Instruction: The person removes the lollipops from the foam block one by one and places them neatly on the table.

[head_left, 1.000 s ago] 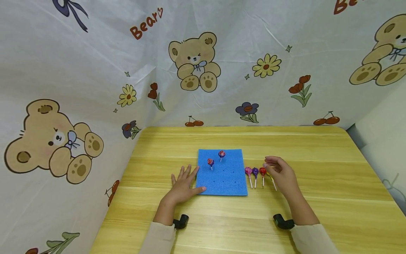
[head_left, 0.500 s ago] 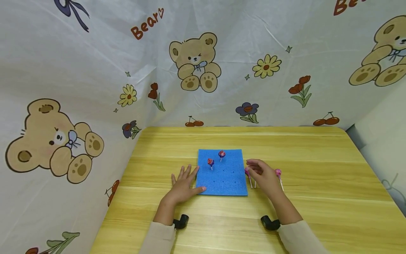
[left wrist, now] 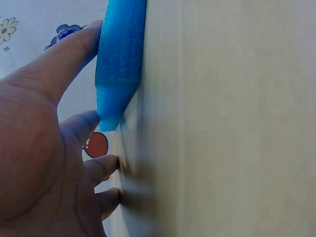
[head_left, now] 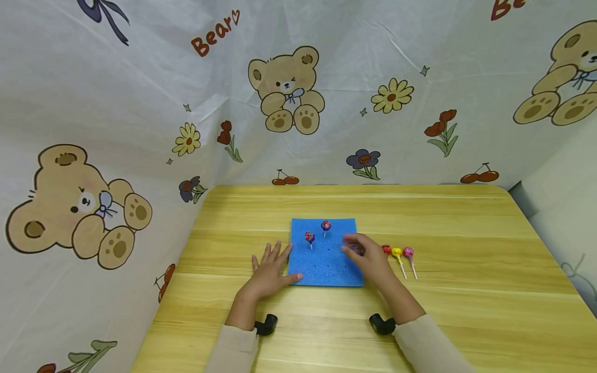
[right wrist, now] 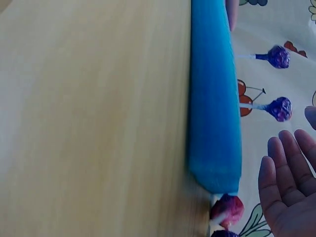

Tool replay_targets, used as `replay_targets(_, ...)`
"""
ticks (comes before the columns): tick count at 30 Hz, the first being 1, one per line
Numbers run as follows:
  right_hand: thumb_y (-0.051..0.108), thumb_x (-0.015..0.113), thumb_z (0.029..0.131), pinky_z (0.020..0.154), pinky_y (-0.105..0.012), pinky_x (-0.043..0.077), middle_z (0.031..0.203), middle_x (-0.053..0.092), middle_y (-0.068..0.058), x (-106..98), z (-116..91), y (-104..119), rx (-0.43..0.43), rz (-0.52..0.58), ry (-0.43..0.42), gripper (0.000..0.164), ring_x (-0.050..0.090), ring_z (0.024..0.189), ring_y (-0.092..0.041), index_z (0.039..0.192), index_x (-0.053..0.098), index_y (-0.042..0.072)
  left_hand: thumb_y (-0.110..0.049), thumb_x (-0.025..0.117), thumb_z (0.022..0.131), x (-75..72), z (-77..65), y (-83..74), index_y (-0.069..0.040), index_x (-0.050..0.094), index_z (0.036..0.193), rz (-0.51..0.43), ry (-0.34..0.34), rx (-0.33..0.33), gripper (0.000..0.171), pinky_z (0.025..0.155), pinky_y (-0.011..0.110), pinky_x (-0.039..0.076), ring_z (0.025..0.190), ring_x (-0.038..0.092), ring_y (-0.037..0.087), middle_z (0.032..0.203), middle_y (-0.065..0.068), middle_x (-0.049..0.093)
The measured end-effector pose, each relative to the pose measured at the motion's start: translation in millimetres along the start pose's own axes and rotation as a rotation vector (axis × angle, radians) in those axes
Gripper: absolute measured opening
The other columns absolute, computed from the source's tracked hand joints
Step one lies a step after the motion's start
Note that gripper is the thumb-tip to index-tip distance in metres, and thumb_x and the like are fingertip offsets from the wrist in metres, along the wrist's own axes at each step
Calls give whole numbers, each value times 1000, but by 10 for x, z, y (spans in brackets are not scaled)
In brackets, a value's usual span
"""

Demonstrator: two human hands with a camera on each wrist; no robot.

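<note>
A square blue foam block (head_left: 322, 274) lies on the table. My left hand (head_left: 268, 277) rests spread at its left side, thumb on the near left corner. Two lollipops with red and purple wrappers stand in the foam, one nearer (head_left: 310, 237) and one farther back (head_left: 326, 226). My right hand (head_left: 370, 261) hovers over the foam's right edge; its fingers (right wrist: 276, 173) look relaxed and hold nothing in the right wrist view. Below that edge there, a pink lollipop (right wrist: 228, 210) and a purple one (right wrist: 224, 233) show; the hand mostly covers them in the head view.
A red lollipop (head_left: 386, 249), a yellow one (head_left: 396, 252) and another pink one (head_left: 408, 252) lie in a row right of my right hand. Small holes dot the foam. A bear-print curtain (head_left: 336, 155) hangs behind the wooden table (head_left: 466, 248).
My right hand has moved left, from above the right end of the lollipop row to the foam's right edge, uncovering the yellow and far-right pink lollipops. The left hand has stayed put.
</note>
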State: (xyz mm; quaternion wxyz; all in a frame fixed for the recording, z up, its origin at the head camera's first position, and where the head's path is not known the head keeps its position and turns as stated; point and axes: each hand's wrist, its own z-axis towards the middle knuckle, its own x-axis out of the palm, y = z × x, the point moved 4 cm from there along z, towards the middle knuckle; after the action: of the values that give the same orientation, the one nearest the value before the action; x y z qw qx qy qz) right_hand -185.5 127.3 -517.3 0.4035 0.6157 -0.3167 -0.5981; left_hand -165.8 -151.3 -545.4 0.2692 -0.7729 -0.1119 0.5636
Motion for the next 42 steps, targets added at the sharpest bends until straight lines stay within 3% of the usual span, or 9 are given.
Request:
replay_targets(3, 23, 68, 98, 95, -40, 56, 123, 72, -9, 76, 28, 20, -1, -7, 22, 36, 67, 109, -23, 131, 65, 8, -63, 64, 91, -8, 2, -1, -30, 20, 163, -4, -5, 5, 91, 114, 77, -12, 158, -5, 40, 172, 11, 8)
replay_targets(12, 21, 70, 97, 93, -41, 57, 125, 71, -8, 270, 106, 126, -27, -16, 74, 37, 68, 108, -23, 131, 65, 6, -64, 63, 90, -12, 0, -6, -31, 19, 163, -3, -2, -5, 91, 115, 77, -12, 158, -6, 40, 172, 11, 7)
replay_targets(28, 24, 72, 95, 94, -42, 58, 134, 66, -5, 530, 263, 341, -35, -38, 113, 43, 69, 111, -24, 136, 63, 14, -65, 63, 90, -22, -7, -27, -32, 18, 163, 3, 2, -12, 92, 115, 77, -11, 158, -6, 39, 172, 10, 7)
replay_targets(42, 20, 70, 96, 93, -39, 58, 117, 73, -4, 621, 320, 356, -48, -20, 106, 33, 70, 107, -21, 128, 66, 15, -65, 63, 90, -20, -2, -23, -31, 21, 163, 0, -6, 1, 91, 115, 77, -11, 158, -5, 41, 172, 13, 9)
